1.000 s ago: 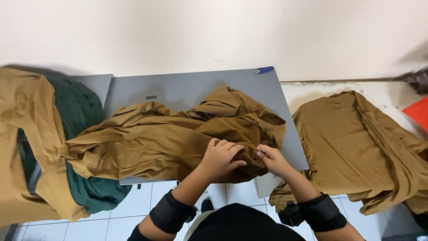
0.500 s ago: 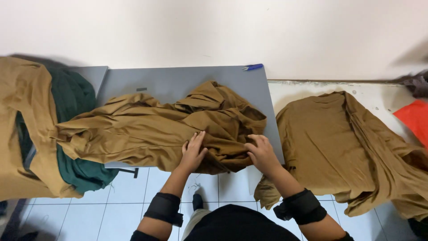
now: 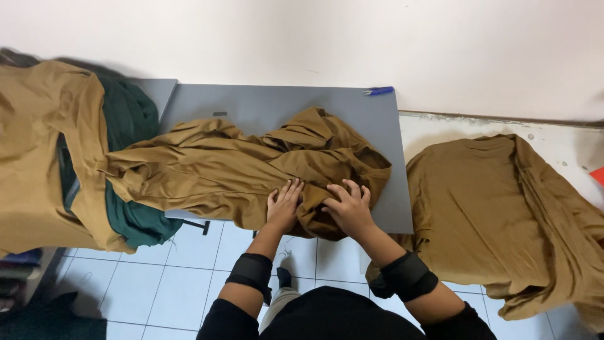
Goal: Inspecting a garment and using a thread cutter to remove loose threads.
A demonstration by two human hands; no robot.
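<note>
A crumpled mustard-brown garment (image 3: pixel 239 167) lies across the grey table (image 3: pixel 277 104), its near edge hanging over the front. My left hand (image 3: pixel 283 204) rests flat on that near edge, fingers spread. Beside it, my right hand (image 3: pixel 349 208) presses on a bunched fold of the same cloth with its fingers apart. Both wrists wear black bands.
A pile of brown and dark green garments (image 3: pixel 69 157) sits on the left. More brown garments (image 3: pixel 503 214) lie spread on a white surface at the right. A blue pen-like tool (image 3: pixel 379 91) lies at the table's far right corner. Below is a light tiled floor (image 3: pixel 170 277).
My hands went from pinching the garment's near edge to lying flat on it with fingers spread. The view shifted slightly right.
</note>
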